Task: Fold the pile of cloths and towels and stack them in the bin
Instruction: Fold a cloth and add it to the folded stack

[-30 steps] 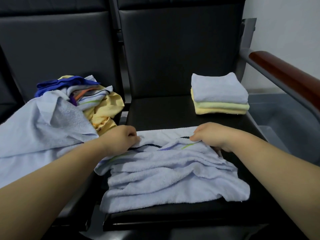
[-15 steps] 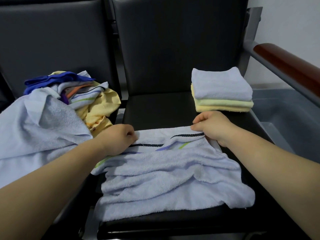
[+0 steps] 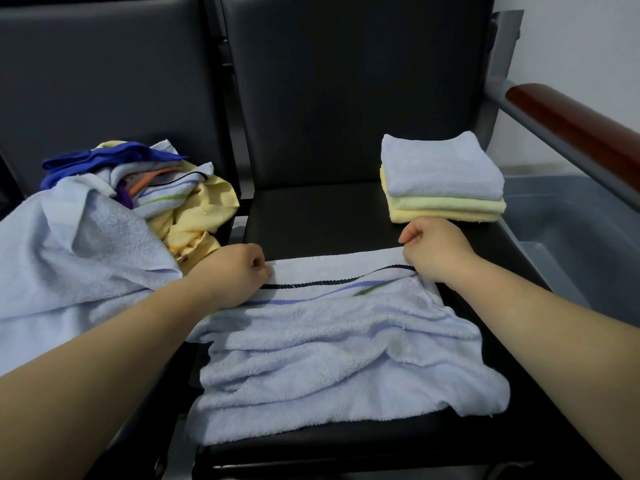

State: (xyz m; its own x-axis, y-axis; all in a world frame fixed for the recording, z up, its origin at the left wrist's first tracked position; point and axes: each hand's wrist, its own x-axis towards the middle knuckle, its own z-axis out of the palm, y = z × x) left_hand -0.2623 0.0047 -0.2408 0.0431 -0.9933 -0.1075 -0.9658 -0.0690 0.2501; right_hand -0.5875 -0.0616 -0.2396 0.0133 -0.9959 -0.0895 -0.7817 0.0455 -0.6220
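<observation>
- Currently, black seat (image 3: 329,216): covered at the front by the towel.
- Pale blue towel (image 3: 329,358): laid rumpled on the seat, with the striped hem turned away from the person and stretched left to right. The long axis is obscured by bunching.
- Unfolded pile (image 3: 114,216): heaped on the neighbouring left seat.
- Grey bin (image 3: 571,230): placed right of the chair.
- Folded stack (image 3: 440,178): set at the seat's far right.
- Left hand (image 3: 235,271), right hand (image 3: 436,247): fingers curled, with the hem's ends pinched.

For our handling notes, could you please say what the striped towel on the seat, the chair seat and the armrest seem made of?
Striped towel: terry cloth, likely cotton; matte looped pile, soft creases. Chair seat: black leather or vinyl; smooth, faint sheen. Armrest: apparently varnished reddish-brown wood; smooth, slightly glossy.
</observation>
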